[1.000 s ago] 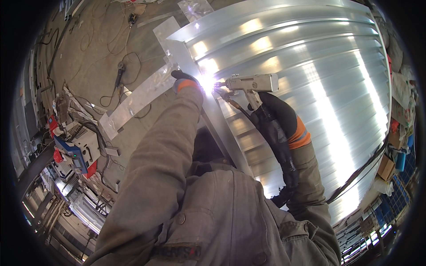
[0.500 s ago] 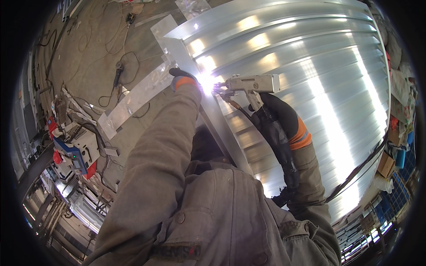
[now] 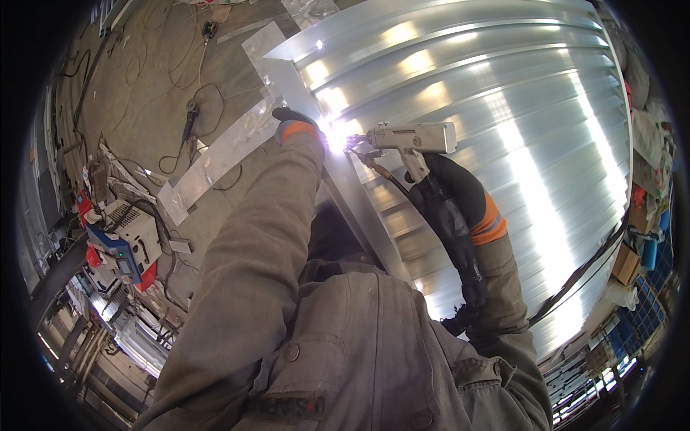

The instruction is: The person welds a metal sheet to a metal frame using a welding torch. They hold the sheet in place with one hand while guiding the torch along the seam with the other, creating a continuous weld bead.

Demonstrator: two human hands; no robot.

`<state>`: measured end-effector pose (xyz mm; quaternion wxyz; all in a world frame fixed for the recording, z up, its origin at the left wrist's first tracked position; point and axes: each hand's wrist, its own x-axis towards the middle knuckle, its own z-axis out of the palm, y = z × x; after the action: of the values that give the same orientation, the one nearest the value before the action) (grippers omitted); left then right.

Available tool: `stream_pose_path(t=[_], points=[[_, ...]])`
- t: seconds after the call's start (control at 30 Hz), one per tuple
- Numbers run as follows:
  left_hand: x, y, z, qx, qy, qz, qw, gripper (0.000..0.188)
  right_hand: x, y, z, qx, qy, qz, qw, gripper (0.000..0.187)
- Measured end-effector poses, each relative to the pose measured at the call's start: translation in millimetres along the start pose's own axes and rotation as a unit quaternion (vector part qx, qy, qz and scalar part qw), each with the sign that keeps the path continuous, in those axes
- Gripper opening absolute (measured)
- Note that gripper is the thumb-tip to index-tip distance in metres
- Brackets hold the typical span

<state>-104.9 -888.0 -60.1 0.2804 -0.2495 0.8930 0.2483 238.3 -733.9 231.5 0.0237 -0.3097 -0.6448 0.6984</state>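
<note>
A pistol-shaped welding gun (image 3: 417, 138) lies level over a large ribbed metal panel (image 3: 532, 93), its nozzle pointing left. My right hand (image 3: 456, 188), in a dark glove with an orange cuff, is wrapped round its handle. At the nozzle a white-violet glare burns on the panel's flat metal edge strip (image 3: 359, 215) and washes out the spot beneath. My left hand (image 3: 293, 123), gloved the same way, is at that strip just left of the glare. One dark glove tip sticks out leftward; the other fingers are hidden by the cuff and the glare.
On the floor at left lie an angle grinder (image 3: 190, 118), loose cables and a long metal strip (image 3: 215, 161). A blue-and-white machine (image 3: 118, 248) stands at lower left. A thick black cable (image 3: 575, 280) crosses the panel's right side. A cardboard box (image 3: 625, 266) sits beyond it.
The welding gun and my right hand have shifted very slightly right and down. My left hand stays at the strip, and the glare still burns.
</note>
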Motion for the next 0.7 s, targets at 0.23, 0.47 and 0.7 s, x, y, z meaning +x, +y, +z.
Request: stream_pose_path(t=[0.23, 0.47, 0.7], points=[[-17, 7, -11, -0.153, 0.039, -0.038, 0.987, 0.097, -16, 4, -7, 0.047, -0.012, 0.042, 0.998, 0.056], [-17, 7, -16, -0.146, 0.026, -0.055, 0.987, 0.094, -46, 12, -11, 0.011, 0.005, 0.055, 0.998, 0.050], [8, -5, -6, -0.155, 0.009, -0.045, 0.987, 0.091, -35, 12, 4, 0.206, 0.028, 0.129, 0.970, 0.048]])
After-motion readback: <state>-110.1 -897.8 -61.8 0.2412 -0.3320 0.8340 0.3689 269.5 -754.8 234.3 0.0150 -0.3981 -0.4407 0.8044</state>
